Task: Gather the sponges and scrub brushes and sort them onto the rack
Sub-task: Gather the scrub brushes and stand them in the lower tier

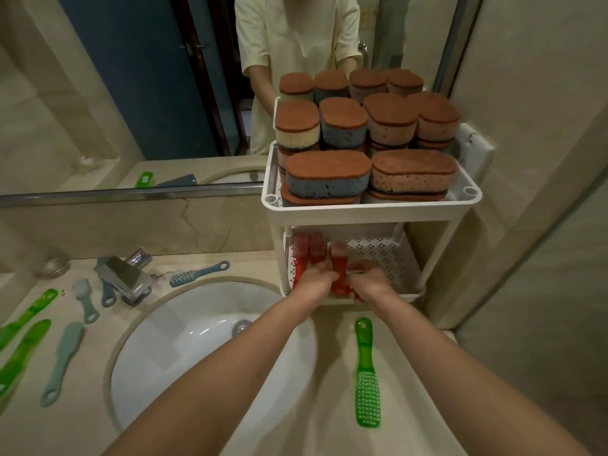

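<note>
A white two-tier rack stands on the counter right of the sink. Its top tray is stacked with several brown-topped sponges. On the perforated lower shelf lie red scrub brushes. My left hand and my right hand both reach into the lower shelf and grip a red brush between them. A green brush lies on the counter in front of the rack. More green brushes and grey-blue brushes lie left of the sink.
A white round sink fills the middle of the counter, with a chrome faucet at its back left. One blue brush lies behind the basin. A mirror covers the back wall; a tiled wall closes in on the right.
</note>
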Demonstrator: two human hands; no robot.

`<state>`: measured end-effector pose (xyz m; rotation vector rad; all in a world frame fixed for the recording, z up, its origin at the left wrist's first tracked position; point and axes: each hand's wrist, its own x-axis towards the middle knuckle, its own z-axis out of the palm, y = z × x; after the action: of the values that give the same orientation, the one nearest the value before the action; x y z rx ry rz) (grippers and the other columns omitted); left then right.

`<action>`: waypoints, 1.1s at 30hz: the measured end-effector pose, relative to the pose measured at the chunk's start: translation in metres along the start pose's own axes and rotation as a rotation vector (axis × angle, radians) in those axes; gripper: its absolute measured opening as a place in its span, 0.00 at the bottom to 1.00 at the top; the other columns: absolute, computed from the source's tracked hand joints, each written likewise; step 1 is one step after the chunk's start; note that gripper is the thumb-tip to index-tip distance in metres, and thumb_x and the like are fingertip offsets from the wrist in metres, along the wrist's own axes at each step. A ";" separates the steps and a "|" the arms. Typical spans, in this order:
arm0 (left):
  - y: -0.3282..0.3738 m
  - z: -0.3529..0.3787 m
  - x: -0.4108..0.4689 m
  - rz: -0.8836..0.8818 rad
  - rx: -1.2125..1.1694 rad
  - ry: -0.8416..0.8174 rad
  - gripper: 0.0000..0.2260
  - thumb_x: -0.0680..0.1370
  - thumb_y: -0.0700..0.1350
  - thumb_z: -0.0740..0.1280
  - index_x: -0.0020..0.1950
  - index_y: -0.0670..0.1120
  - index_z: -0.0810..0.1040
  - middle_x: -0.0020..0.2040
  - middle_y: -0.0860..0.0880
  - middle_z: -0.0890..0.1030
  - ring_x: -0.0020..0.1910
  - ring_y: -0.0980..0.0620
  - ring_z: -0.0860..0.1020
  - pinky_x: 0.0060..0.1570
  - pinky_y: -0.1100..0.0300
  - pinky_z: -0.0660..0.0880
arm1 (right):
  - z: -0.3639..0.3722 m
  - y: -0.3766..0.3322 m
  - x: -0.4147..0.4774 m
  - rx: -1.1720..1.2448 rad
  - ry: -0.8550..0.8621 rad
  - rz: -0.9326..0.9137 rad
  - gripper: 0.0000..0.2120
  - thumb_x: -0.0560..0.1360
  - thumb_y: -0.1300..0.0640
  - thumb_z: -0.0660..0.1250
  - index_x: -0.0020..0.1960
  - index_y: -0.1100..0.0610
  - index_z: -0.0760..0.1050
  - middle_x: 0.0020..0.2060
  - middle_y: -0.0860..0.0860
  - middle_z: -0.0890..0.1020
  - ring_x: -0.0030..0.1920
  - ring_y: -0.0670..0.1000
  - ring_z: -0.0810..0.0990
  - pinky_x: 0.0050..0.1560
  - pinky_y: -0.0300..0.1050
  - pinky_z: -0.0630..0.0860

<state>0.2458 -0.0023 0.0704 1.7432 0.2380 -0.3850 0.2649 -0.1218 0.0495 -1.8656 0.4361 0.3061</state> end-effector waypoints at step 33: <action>-0.066 0.020 -0.001 0.152 -0.096 0.190 0.17 0.78 0.33 0.59 0.52 0.55 0.76 0.47 0.51 0.82 0.45 0.57 0.81 0.45 0.62 0.77 | 0.004 0.073 -0.023 -0.045 0.275 -0.369 0.09 0.75 0.60 0.64 0.52 0.50 0.77 0.45 0.44 0.80 0.45 0.45 0.79 0.46 0.44 0.75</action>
<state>0.2180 -0.0081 0.0077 1.6918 0.2547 -0.0956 0.2121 -0.1356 -0.0040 -1.9961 0.2618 -0.1928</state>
